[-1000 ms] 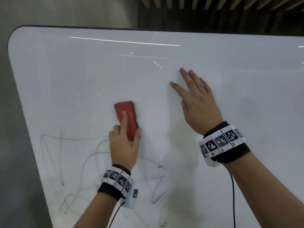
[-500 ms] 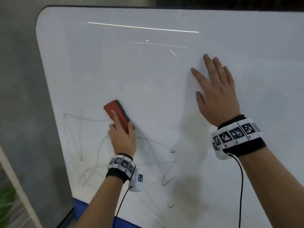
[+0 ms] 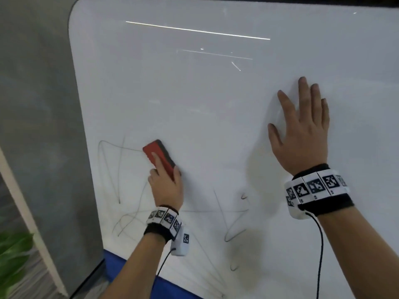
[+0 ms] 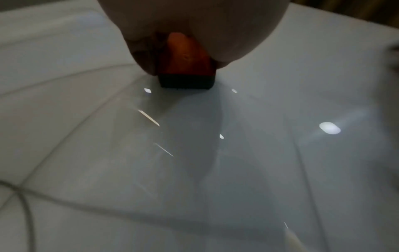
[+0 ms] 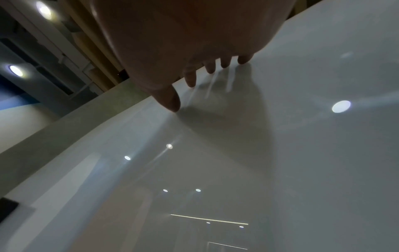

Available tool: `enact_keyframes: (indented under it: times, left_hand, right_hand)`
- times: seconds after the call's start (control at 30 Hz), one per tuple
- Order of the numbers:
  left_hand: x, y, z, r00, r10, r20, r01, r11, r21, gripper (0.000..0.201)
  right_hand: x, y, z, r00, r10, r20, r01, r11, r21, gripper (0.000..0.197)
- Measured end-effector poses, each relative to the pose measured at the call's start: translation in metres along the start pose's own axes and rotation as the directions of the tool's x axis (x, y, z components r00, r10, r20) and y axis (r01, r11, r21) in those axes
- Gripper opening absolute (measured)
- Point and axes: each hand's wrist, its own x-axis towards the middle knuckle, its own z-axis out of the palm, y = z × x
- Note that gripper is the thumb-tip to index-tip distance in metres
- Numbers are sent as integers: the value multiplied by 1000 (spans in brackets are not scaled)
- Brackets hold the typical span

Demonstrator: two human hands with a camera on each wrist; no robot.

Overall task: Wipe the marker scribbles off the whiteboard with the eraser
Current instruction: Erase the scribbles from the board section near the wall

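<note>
A white whiteboard (image 3: 194, 93) fills the head view. Thin black scribbles (image 3: 121, 214) cover its lower left part. My left hand (image 3: 167, 186) grips a red eraser (image 3: 159, 157) with a dark felt face and presses it on the board at the upper edge of the scribbles, forefinger along its back. In the left wrist view the eraser (image 4: 186, 68) sits felt-down on the board (image 4: 237, 153), with faint lines (image 4: 64, 129) beside it. My right hand (image 3: 302, 134) lies flat on the board to the right, fingers spread; its fingertips (image 5: 192, 81) touch the board (image 5: 280, 170).
A grey wall (image 3: 38, 126) stands left of the board's rounded edge. A blue strip (image 3: 121, 266) runs under the board's lower edge. Green leaves (image 3: 13, 249) show at the bottom left. More scribbles (image 3: 235, 229) lie in the lower middle of the board.
The left hand has slid the eraser down and left, tilting it, to the top of the scribbles. The view has shifted left. The right hand stays flat on the board.
</note>
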Motion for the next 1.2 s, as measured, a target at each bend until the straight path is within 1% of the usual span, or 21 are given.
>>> enact_keyframes:
  times: [0.07,0.13,0.2,0.27,0.33,0.43,0.5,0.53,0.6,0.63,0.67,0.7,0.77,0.8,0.83,0.87,0.93,1.0,1.07,1.13,1.2]
  left_hand:
    - [-28,3,6,959,259,113,-264,964,33,78]
    - [-48,-6,11,846,489,213,-514,854,81,78]
    - [-34,-17,10,801,561,211,-588,802,100,76]
    - [-13,-21,1,866,475,156,-492,866,92,74]
    - [5,-19,-11,961,262,85,-266,963,44,75]
    - [19,-16,-10,1000,15,9,-14,999,-39,76]
    - [14,-11,-8,997,78,6,-78,997,1,75]
    - [7,-11,-6,980,197,28,-199,979,52,74]
    - [1,-20,-7,871,478,114,-490,860,143,71]
    - [12,-27,-13,813,562,150,-581,799,156,70]
    - [30,-34,-19,798,583,155,-603,780,168,70]
    - [49,-39,-28,837,532,127,-547,819,175,71]
    - [93,-53,-46,977,210,25,-212,970,123,73]
    - [114,-61,-54,1000,10,-7,-9,997,79,75]
    - [130,-67,-62,990,-139,-34,141,989,53,75]
    - [138,-71,-66,977,-204,-56,208,976,61,75]
    - [134,-69,-64,990,-121,-67,128,986,111,74]
    - [108,-64,-53,992,130,-4,-128,982,141,74]
    - [85,-69,-45,945,321,65,-327,927,181,72]
    - [98,-78,-49,958,288,14,-287,947,143,72]
    - [126,-95,-54,997,41,-60,-40,999,25,72]
  right_hand:
    - [1,-11,5,998,59,-13,-59,998,25,65]
    - [3,-23,10,992,123,-27,-121,992,44,66]
    - [3,-29,13,988,151,-40,-148,987,57,67]
    - [2,-28,15,988,146,-42,-144,988,55,69]
    - [-1,-25,13,990,135,-33,-134,990,37,69]
    - [-12,-34,13,993,118,14,-118,993,3,70]
    - [-22,-51,19,996,12,84,-10,1000,-26,72]
    - [-26,-62,24,989,-78,127,83,996,-33,72]
    - [-30,-84,34,947,-256,194,266,964,-28,72]
    - [-28,-94,37,928,-311,205,321,947,-17,72]
    - [-24,-102,38,920,-337,201,345,938,-6,72]
    - [-18,-108,39,923,-337,187,342,940,3,72]
    - [-4,-117,42,943,-291,159,291,956,23,71]
    - [3,-120,44,952,-264,157,263,964,27,71]
    - [8,-123,46,957,-241,163,241,970,20,72]
    - [12,-127,48,960,-221,170,223,975,7,73]
    - [14,-138,53,966,-185,178,190,982,-10,74]
    - [14,-154,61,966,-187,178,189,982,9,74]
    - [14,-173,72,949,-252,188,249,968,39,75]
    - [13,-189,82,927,-310,213,305,951,55,77]
    - [12,-195,90,920,-315,234,316,948,33,78]
